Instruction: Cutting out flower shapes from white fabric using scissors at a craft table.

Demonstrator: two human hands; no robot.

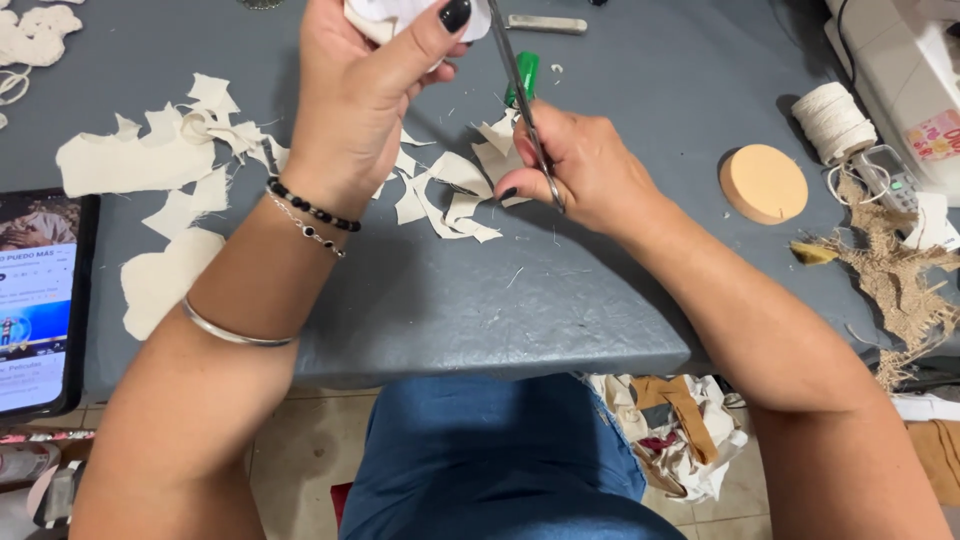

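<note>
Grey and scuffed, the worktable (560,300) fills the view, with a blue-jeaned lap (480,460) and a heap of fabric offcuts on the floor (680,435) closest to me. To the left, a tablet with a lit screen (35,300) rests on the table's edge. Farther in, the right hand (580,170) is clenched around the handles of steel scissors with a green grip (522,90), blades pointing up and away. The left hand (365,90), wearing beaded bracelets, pinches a small piece of white cloth (385,15) between thumb and fingers, right at the blades. Cream fabric scraps (445,195) lie scattered beneath both hands. Off to the right sit a round tan disc (763,183), a spool of cream twine (833,122) and frayed burlap (895,270).
</note>
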